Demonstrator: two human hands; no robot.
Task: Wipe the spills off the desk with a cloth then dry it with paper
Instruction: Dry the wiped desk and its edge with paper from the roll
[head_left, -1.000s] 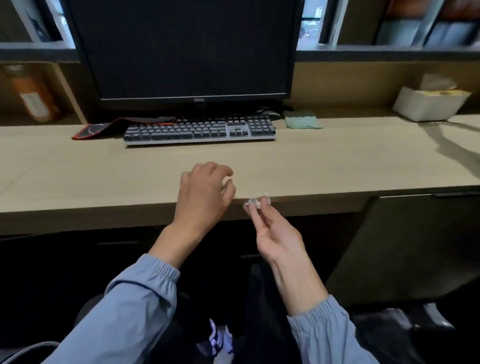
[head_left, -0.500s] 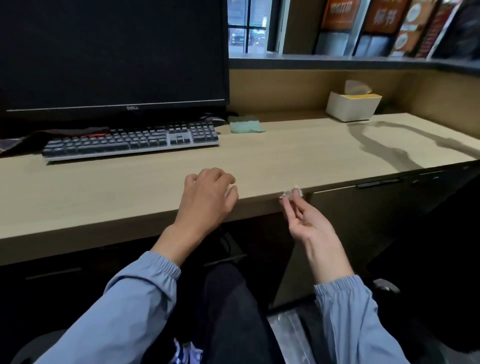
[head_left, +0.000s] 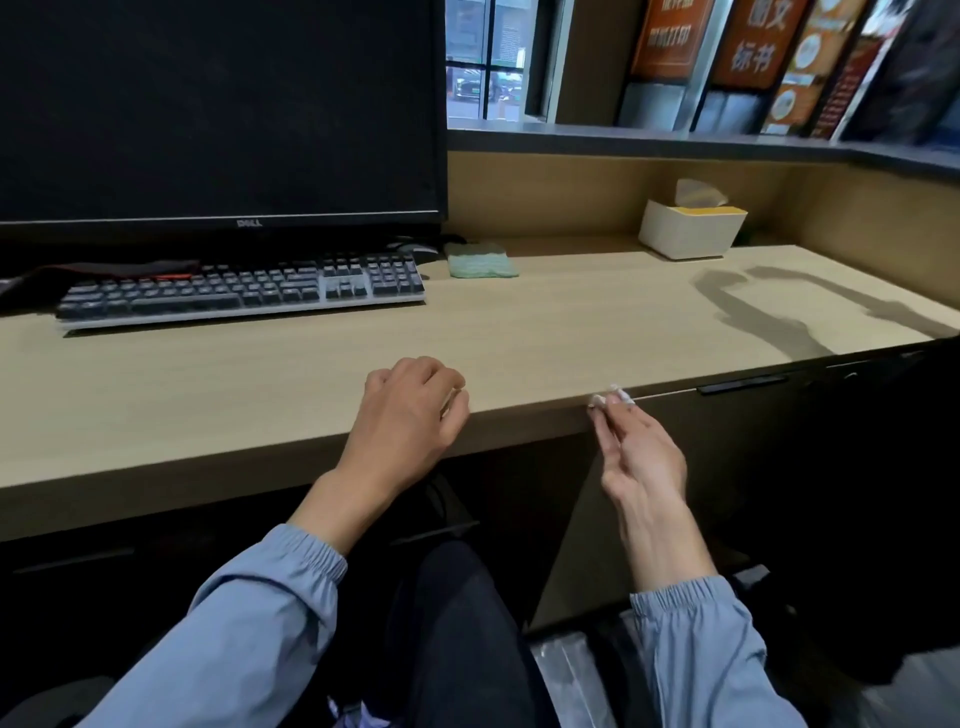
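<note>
Cloth (head_left: 482, 261), pale green and folded flat, lies at the back of the desk (head_left: 519, 343), just beside the right end of the keyboard (head_left: 239, 291). Dark wet streaks of spill (head_left: 769, 317) cross the desk's far right part, near its front edge. A white tissue box (head_left: 685, 234) stands behind the spill, one paper tissue (head_left: 698, 193) poking from its top. The left hand (head_left: 410, 421) rests on the desk's front edge, knuckles up and fingers curled under; whether it holds anything I cannot tell. The right hand (head_left: 641, 452), below the edge, has long fingers nearly straight, their tips pinching what looks like a small white scrap (head_left: 609, 397).
</note>
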